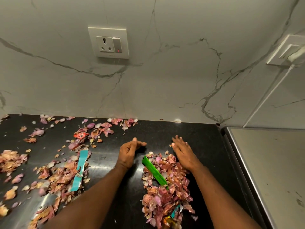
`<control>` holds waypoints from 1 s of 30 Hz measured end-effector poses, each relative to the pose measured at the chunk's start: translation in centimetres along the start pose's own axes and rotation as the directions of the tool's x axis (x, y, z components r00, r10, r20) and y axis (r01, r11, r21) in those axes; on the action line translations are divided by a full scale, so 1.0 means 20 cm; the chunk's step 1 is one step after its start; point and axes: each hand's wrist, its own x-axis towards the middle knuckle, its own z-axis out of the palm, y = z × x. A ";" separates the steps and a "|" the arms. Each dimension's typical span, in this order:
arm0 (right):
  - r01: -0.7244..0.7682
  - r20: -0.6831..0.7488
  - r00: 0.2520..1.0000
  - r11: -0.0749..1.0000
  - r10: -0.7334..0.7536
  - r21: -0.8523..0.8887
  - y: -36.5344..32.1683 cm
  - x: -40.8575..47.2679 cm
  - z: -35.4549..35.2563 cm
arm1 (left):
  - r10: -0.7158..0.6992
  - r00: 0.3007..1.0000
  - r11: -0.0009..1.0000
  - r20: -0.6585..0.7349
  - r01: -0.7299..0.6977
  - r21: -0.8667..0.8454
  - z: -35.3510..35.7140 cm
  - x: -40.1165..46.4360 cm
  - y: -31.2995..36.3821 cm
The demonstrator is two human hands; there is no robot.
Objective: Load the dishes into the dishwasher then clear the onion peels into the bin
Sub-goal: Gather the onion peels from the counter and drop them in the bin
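At the far left of the black tabletop [107,156] lies a small heap of peels [11,160], with loose bits scattered up toward the wall [165,88]. Next comes a bigger spread of peels [57,177], and a teal strip [79,169] lies lengthwise across its right edge. Behind it, near the wall, sits a red wrapper [80,135] among more scraps. A socket [109,42] with a switch is on the wall above.

The left hand [127,153] stands on its edge on bare tabletop, just left of the main pile [165,190]. Its fingers are loosely curled, thumb up, and its grip is narrow and holds nothing. The main pile runs from between the two hands down toward the near edge. A green strip [154,171] lies slantwise on top of it, and small teal and yellow bits poke out at the pile's near end.

The right hand [182,152] rests flat with fingers straight and spread, its grip wide, its inner edge touching the pile's upper right side. Farther right a steel top [272,171] adjoins the tabletop, and a plug [295,55] sits in a second socket on the side wall
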 end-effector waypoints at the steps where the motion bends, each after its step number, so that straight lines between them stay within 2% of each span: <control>1: 0.024 0.036 0.999 0.995 -0.028 0.093 -0.02 -0.04 0.02 | 0.000 1.000 1.000 -0.002 0.000 0.011 0.00 0.00 0.00; 3: 0.019 0.071 0.997 0.953 -0.043 0.303 -0.06 -0.17 0.06 | 0.011 1.000 0.999 0.018 -0.011 0.030 0.00 0.01 -0.01; 5: 0.012 0.048 0.998 0.881 -0.040 0.472 -0.09 -0.27 0.06 | 0.032 0.999 0.999 0.027 -0.033 0.032 0.00 0.01 -0.01; 8: 0.082 -0.134 0.991 0.823 -0.007 0.562 -0.09 -0.33 0.05 | 0.039 0.999 0.999 0.031 -0.040 0.023 0.00 0.00 -0.02; 10: 0.099 -0.194 0.981 0.780 0.029 0.618 -0.08 -0.34 0.04 | 0.034 0.999 0.999 0.035 -0.035 0.023 0.01 -0.01 -0.03; 12: 0.094 -0.176 0.983 0.701 0.046 0.707 -0.08 -0.34 0.04 | 0.046 0.998 0.998 0.048 -0.048 0.045 0.01 -0.02 -0.03; 14: 0.059 -0.092 0.996 0.643 0.017 0.764 -0.10 -0.37 0.03 | 0.058 0.996 0.996 0.065 -0.063 0.071 0.01 -0.01 -0.04; 17: 0.013 -0.021 1.000 0.704 0.003 0.710 -0.15 -0.44 0.01 | 0.069 0.993 0.989 0.094 -0.080 0.122 -0.01 0.00 -0.06; 18: 0.016 -0.049 0.999 0.758 0.022 0.652 -0.17 -0.46 0.01 | 0.077 0.991 0.985 0.106 -0.092 0.144 -0.01 0.00 -0.07; 20: 0.052 -0.194 0.979 0.856 0.058 0.514 -0.19 -0.50 0.01 | 0.097 0.986 0.968 0.137 -0.125 0.218 -0.01 0.00 -0.06; 22: 0.038 -0.307 0.945 0.892 0.115 0.450 -0.17 -0.52 0.02 | 0.106 0.977 0.939 0.185 -0.159 0.306 -0.01 -0.01 -0.05; 24: -0.003 -0.339 0.929 0.919 0.149 0.394 -0.12 -0.52 0.03 | 0.095 0.967 0.888 0.238 -0.190 0.419 -0.02 -0.02 -0.05; 26: -0.072 -0.273 0.948 0.943 0.167 0.325 -0.06 -0.52 0.05 | 0.059 0.944 0.808 0.324 -0.236 0.540 -0.02 -0.03 -0.03; 28: -0.104 -0.145 0.976 0.938 0.160 0.331 -0.01 -0.54 0.06 | 0.014 0.903 0.721 0.428 -0.306 0.621 -0.01 -0.05 -0.01; 30: -0.072 -0.057 0.993 0.922 0.101 0.379 0.01 -0.59 0.09 | -0.038 0.892 0.734 0.451 -0.281 0.618 -0.01 -0.08 0.01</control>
